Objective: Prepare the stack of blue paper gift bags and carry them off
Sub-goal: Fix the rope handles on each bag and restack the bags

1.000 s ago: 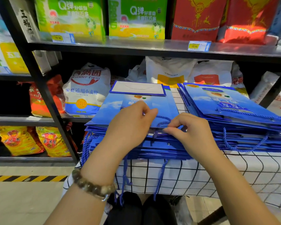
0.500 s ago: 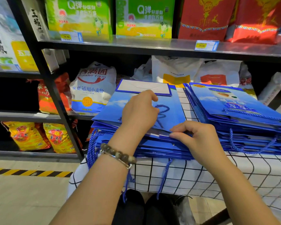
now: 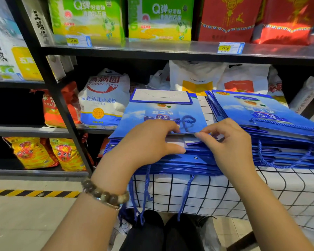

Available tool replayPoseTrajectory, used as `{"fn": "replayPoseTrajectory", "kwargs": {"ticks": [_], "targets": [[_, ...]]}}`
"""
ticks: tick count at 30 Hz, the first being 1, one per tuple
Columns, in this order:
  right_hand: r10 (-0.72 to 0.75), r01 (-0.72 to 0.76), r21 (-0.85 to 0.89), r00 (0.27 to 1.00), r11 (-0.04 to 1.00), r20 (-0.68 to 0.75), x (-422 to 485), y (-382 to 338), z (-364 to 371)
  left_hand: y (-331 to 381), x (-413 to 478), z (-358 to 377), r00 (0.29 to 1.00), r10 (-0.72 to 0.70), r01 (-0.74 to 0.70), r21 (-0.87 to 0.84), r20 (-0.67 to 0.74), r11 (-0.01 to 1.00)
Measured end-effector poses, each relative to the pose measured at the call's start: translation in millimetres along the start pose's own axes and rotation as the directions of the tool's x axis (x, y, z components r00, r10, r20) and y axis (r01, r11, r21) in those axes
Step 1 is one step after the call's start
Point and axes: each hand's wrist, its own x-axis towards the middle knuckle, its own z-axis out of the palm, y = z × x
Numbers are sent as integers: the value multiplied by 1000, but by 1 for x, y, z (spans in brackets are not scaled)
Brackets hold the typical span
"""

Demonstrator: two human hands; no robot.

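A surface (image 3: 272, 192) draped in white cloth with a black grid stands before black metal shelving (image 3: 152, 51) stocked with sacks. Yellow-and-black striped tape (image 3: 34, 193) crosses the pale floor at 8 o'clock. The stack of blue paper gift bags (image 3: 179, 159) lies flat at the surface's near edge, dead centre, with a second stack (image 3: 279, 134) just beside it at 3 o'clock. Both hands are palm-down. The left hand (image 3: 149, 144), beaded bracelet (image 3: 105, 195) at the wrist, pinches the top bag (image 3: 134, 116) between curled fingers and thumb. The right hand (image 3: 230, 144) pinches the same edge. The paper is glossy, and twisted rope handles (image 3: 146, 182) dangle at 6 o'clock.
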Motion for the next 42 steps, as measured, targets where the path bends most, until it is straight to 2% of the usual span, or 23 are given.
{"fn": "replayPoseTrajectory", "kwargs": {"ticks": [4, 7, 9, 10, 11, 13, 15, 16, 18, 21, 22, 23, 25, 26, 30, 33, 36, 42], "targets": [[-12, 8, -55, 997, 998, -77, 6, -4, 4, 4, -2, 13, 990, 110, -73, 346, -88, 935], [5, -12, -36, 983, 999, -183, 5, -5, 2, 8, -1, 11, 962, 235, -138, 497, -138, 857], [42, -3, 112, 937, 994, -346, 3, -11, 0, 11, 0, 10, 939, 299, -155, 568, -168, 808], [73, 19, 224, 915, 974, -396, 2, -15, -1, 13, 1, 8, 934, 300, -144, 562, -196, 815], [96, 35, 305, 911, 952, -401, 1, -20, 0, 16, 2, 7, 929, 281, -120, 521, -242, 845], [52, 44, 338, 961, 940, -272, 0, -29, 6, 19, 3, 4, 877, 259, -113, 351, -405, 930], [-32, 30, 308, 999, 951, 0, -2, -40, 17, 24, 1, 2, 702, 278, -233, 157, -655, 960], [-80, 37, 310, 989, 950, 128, -3, -45, 22, 28, -1, 0, 624, 232, -276, 67, -746, 959], [-161, 65, 331, 949, 941, 271, -3, -56, 30, 34, -2, -5, 546, 86, -335, -124, -834, 934], [-278, 176, 328, 915, 928, 294, 0, -71, 28, 35, -3, -17, 441, -127, -447, -340, -889, 827], [-298, 206, 295, 902, 933, 312, 3, -73, 23, 32, -2, -18, 437, -231, -494, -446, -870, 746], [-300, 221, 252, 890, 942, 343, 7, -72, 18, 30, -2, -17, 465, -333, -538, -561, -820, 630], [-283, 235, 163, 856, 958, 432, 15, -69, 7, 25, 0, -9, 553, -478, -566, -728, -683, 386], [-270, 240, 124, 840, 963, 470, 19, -66, 2, 24, 0, -3, 585, -513, -546, -773, -628, 324], [-201, 219, 37, 803, 975, 561, 25, -54, -8, 20, -1, 19, 629, -601, -409, -867, -493, 283], [-137, 173, -18, 837, 985, 530, 24, -46, -7, 18, -5, 28, 659, -631, -351, -910, -408, 221], [-91, 127, -30, 839, 991, 537, 22, -41, -6, 15, -11, 31, 662, -638, -295, -919, -394, 262], [33, 97, -295, 913, 950, 406, 11, -35, -6, 12, -12, 30, 711, -626, -259, -947, -321, 191]]}}
